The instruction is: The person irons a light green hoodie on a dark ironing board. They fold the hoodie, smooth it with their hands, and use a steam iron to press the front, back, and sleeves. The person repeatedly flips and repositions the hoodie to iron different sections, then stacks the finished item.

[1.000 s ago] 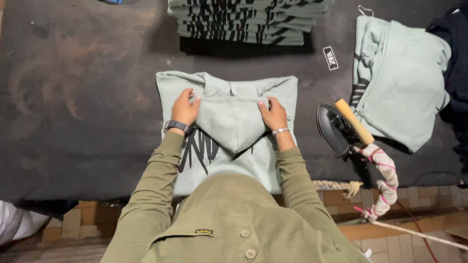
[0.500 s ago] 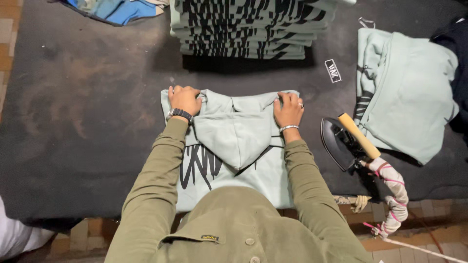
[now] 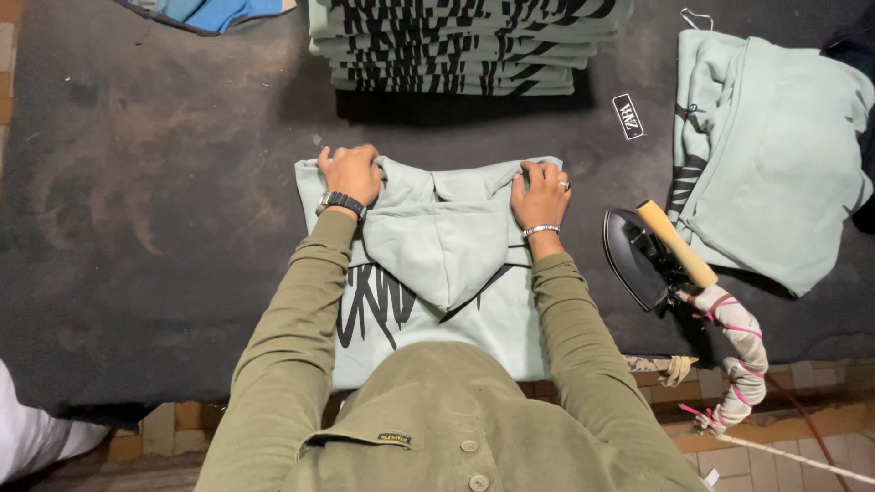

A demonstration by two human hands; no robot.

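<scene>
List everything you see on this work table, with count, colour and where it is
Hooded top: one, pale green with black print, centre, hood folded down.
Folded stack: one pile, pale green and black, top centre.
Loose garments: a pile, pale green, right.
Iron: one, black with tan handle, right of the top.
Tag: one, black, near the stack.
Blue cloth: one, top left.
Table: dark cover.
Left hand: watch, on top's far left corner.
Right hand: bracelet, far right corner.

We see a garment finishing workshop, our dark padded counter (image 3: 137, 228) scorched and stained, a tall stack of folded printed hoodies (image 3: 465, 46), a heavy black iron (image 3: 643, 260) with cloth-wrapped cord, more mint hoodies (image 3: 775, 164) piled beside, worn brick floor (image 3: 802, 401) beneath.
</scene>
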